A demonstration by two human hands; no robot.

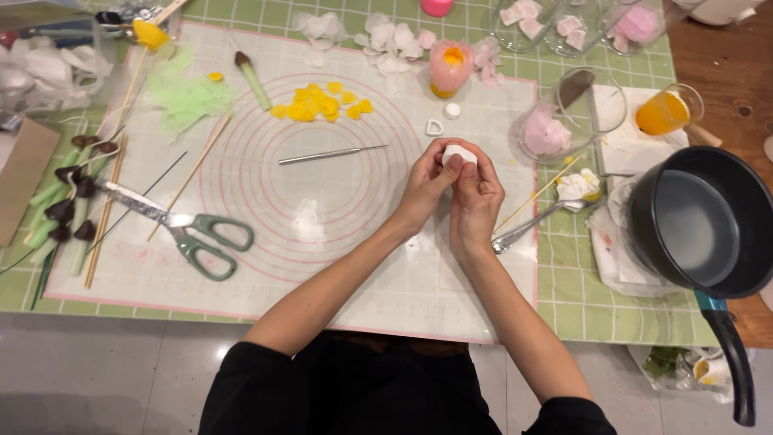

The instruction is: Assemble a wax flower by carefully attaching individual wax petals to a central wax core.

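Both hands meet over the white baking mat (338, 266) with pink rings. My left hand (425, 189) and my right hand (477, 201) pinch one small white lump of paste (459, 153) between their fingertips. Just beyond the hands lie a thin metal modelling tool (332, 154), a small white heart-shaped cutter (434, 126) and a little white ball (452, 110). A pink flower with a yellow centre (449, 66) stands further back.
Green-handled scissors (181, 225) and wooden skewers (105, 217) lie at the left, yellow petals (322, 103) and white petals (386, 39) at the back. A dark saucepan (699, 225), a spoon (535, 221), a glass bowl with pink paste (555, 129) and an orange cup (667, 111) stand at the right.
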